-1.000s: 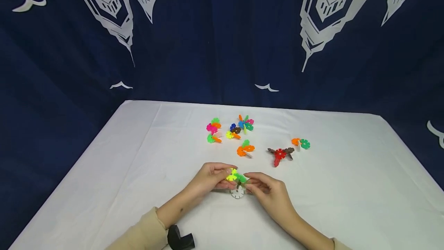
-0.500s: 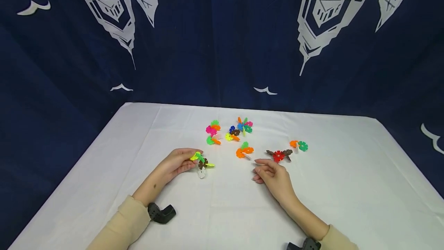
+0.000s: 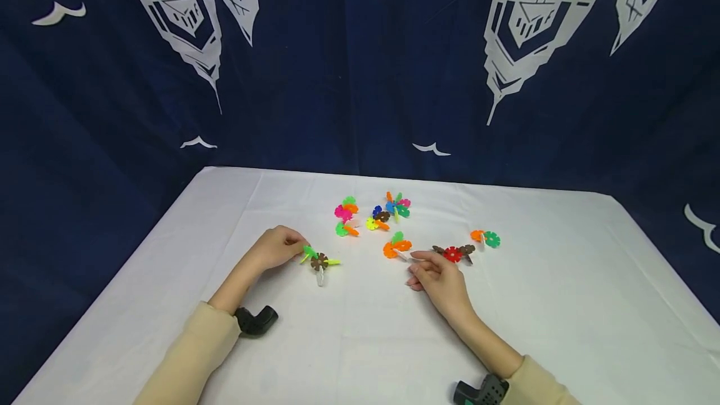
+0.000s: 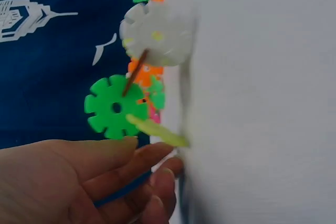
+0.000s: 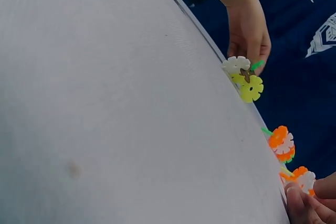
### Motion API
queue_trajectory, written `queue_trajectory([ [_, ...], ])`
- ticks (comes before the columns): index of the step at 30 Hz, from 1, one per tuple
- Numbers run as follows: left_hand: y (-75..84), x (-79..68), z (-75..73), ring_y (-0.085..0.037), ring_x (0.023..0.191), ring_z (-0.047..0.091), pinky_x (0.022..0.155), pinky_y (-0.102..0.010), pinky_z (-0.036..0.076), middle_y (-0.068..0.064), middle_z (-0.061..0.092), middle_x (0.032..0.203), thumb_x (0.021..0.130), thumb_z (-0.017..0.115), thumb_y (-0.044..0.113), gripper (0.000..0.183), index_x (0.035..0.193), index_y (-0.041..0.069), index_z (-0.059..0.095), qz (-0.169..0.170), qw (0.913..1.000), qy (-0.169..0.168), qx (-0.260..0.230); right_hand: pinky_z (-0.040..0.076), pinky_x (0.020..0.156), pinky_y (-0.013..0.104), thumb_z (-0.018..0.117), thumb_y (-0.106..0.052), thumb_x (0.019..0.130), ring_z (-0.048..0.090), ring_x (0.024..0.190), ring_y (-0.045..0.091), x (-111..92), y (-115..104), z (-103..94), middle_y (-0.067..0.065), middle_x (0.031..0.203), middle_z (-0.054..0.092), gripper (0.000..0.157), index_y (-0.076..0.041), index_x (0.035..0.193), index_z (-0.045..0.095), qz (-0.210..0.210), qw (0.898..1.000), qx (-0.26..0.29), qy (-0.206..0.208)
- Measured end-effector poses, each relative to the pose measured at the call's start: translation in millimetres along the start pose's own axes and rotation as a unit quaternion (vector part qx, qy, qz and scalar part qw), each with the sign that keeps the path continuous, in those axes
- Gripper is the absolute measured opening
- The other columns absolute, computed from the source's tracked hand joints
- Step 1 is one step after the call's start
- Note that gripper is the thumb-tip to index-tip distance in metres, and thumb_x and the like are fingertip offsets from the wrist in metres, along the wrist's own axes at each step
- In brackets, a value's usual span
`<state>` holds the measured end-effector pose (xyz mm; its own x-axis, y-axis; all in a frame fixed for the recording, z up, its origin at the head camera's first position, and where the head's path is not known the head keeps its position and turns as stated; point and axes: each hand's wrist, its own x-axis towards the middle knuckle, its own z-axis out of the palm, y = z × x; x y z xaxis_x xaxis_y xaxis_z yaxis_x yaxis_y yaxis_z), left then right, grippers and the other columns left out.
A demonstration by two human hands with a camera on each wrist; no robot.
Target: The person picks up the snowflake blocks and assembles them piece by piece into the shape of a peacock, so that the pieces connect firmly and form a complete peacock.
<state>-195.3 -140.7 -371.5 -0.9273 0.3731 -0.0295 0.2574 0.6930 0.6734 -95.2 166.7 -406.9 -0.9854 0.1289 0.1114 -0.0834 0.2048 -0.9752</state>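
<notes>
My left hand pinches the green disc of a small figure built from slotted plastic snowflake discs. Brown, green, yellow and white discs make it up; in the left wrist view the green disc faces the camera above my thumb. The white disc points down at the tablecloth. Farther right, my right hand lies with loosely bent fingers beside an orange, green and white cluster. In the right wrist view its fingers appear close to the white disc; contact is unclear.
Behind stand several more disc figures, including a pink and orange one and a multicoloured one. To the right are a red and brown figure and an orange and green one. A white cloth covers the table.
Both hands held the figure at first. My right hand let go and moved right; my left hand carried the figure left and away from me, to the table's left-middle.
</notes>
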Motion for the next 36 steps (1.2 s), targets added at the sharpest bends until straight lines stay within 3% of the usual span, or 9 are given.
queue_trajectory([
  [5,22.2,20.1,-17.3,-0.017,0.070,0.058,0.060,-0.029,0.049,-0.008,0.067,0.084,0.091,0.059,0.011,0.018,0.100,-0.001,0.070,0.020,0.9994,0.002,0.027,0.056,0.060,0.030,0.062,0.008,0.086,0.065,0.065,0.024,0.8,-1.4,2.2,0.018,0.084,0.064,0.025,0.008,0.111,0.060,-0.005,1.000,-0.009,0.000],
  [10,53.9,62.9,-23.4,-0.023,0.081,0.062,0.070,-0.031,0.051,-0.009,0.067,0.094,0.093,0.058,0.010,0.021,0.106,-0.002,0.068,0.050,0.9987,-0.011,0.004,0.056,0.060,0.029,0.062,0.007,0.087,0.065,0.065,0.024,1.7,-1.7,1.5,0.018,0.084,0.064,0.024,0.008,0.111,0.060,-0.004,1.000,-0.012,0.001],
  [14,82.2,98.5,-11.2,-0.026,0.089,0.060,0.079,-0.032,0.048,-0.009,0.066,0.098,0.092,0.060,0.010,0.021,0.108,0.000,0.068,0.054,0.9978,-0.038,-0.004,0.056,0.061,0.029,0.061,0.007,0.087,0.065,0.065,0.023,1.2,-0.6,0.3,0.018,0.084,0.064,0.024,0.008,0.111,0.060,0.001,1.000,-0.007,-0.002],
  [19,107.4,127.8,19.1,-0.020,0.089,0.056,0.079,-0.029,0.049,-0.007,0.065,0.102,0.088,0.067,0.017,0.022,0.106,0.004,0.070,0.014,0.9964,-0.070,0.047,0.056,0.062,0.029,0.061,0.009,0.086,0.065,0.065,0.022,0.7,2.3,0.5,0.018,0.084,0.064,0.024,0.009,0.110,0.060,-0.002,1.000,0.005,-0.003],
  [22,113.1,136.4,35.7,-0.021,0.092,0.055,0.083,-0.031,0.048,-0.006,0.062,0.104,0.086,0.068,0.023,0.026,0.105,0.005,0.068,-0.036,0.9919,-0.084,0.088,0.056,0.062,0.029,0.061,0.010,0.086,0.065,0.065,0.022,0.1,4.9,1.1,0.018,0.083,0.064,0.024,0.008,0.109,0.061,-0.006,1.000,0.007,-0.005],
  [26,120.0,139.8,52.7,-0.027,0.101,0.050,0.096,-0.042,0.037,-0.005,0.059,0.099,0.082,0.069,0.029,0.028,0.097,0.006,0.064,-0.087,0.9841,-0.093,0.124,0.056,0.062,0.029,0.061,0.011,0.085,0.065,0.064,0.022,-1.2,7.0,2.2,0.017,0.083,0.064,0.023,0.009,0.108,0.061,-0.011,1.000,0.008,-0.005],
  [29,126.2,140.5,62.0,-0.029,0.099,0.046,0.095,-0.046,0.033,-0.004,0.057,0.090,0.080,0.070,0.025,0.023,0.090,0.007,0.060,-0.105,0.9830,-0.080,0.127,0.056,0.062,0.029,0.060,0.011,0.085,0.065,0.065,0.022,-1.5,6.6,2.7,0.017,0.082,0.064,0.022,0.009,0.107,0.062,-0.011,1.000,0.009,-0.004],
  [36,133.3,147.3,73.6,-0.026,0.088,0.048,0.087,-0.040,0.035,-0.004,0.056,0.084,0.080,0.070,0.022,0.019,0.088,0.008,0.060,-0.133,0.9855,-0.040,0.097,0.056,0.061,0.028,0.060,0.012,0.085,0.065,0.063,0.020,1.6,7.1,2.3,0.015,0.080,0.064,0.021,0.009,0.106,0.062,-0.018,1.000,0.001,0.000],
])
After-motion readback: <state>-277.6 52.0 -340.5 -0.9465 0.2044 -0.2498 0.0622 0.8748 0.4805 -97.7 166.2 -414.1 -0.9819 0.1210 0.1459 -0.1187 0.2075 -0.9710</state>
